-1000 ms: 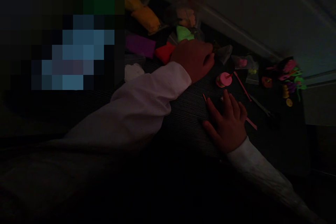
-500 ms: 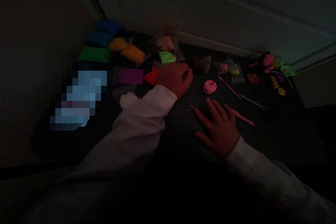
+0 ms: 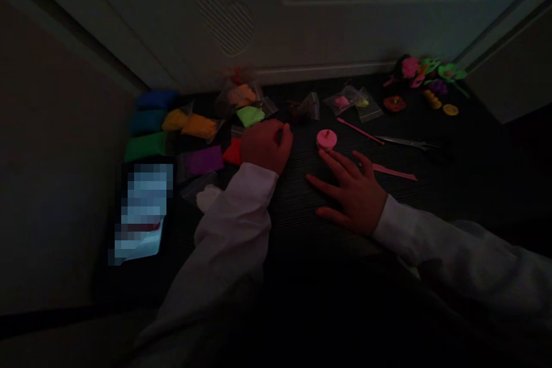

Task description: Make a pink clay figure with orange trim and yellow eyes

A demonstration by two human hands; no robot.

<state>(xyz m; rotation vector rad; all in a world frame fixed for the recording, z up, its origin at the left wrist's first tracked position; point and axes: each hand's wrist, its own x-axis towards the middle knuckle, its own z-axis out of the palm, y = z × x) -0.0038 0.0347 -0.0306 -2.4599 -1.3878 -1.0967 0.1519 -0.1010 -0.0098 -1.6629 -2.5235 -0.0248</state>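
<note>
My left hand [image 3: 266,146] is curled closed on the dark table, over the edge of a red clay packet [image 3: 233,151] and just below a lime-green one [image 3: 250,115]. Whatever its fingers hold, if anything, is hidden. My right hand [image 3: 351,192] lies open, palm down, fingers spread. One fingertip reaches the lower edge of a round pink clay piece [image 3: 326,139] with a small orange-brown bit on top; I cannot tell if they touch. Right beside this hand lies a flat pink tool [image 3: 394,172], its left end near the fingers.
Scissors [image 3: 403,142] and a thin pink stick [image 3: 360,130] lie at right. Colourful clay flowers [image 3: 431,72] stand at the back right. Several clay packets, including purple [image 3: 204,160] and green [image 3: 145,146], fill the left. A lit phone [image 3: 144,213] lies at front left.
The view has turned, shifting the table's things. My right hand is closer to the round pink piece. A small orange tip by its index finger no longer shows. My left hand remains closed.
</note>
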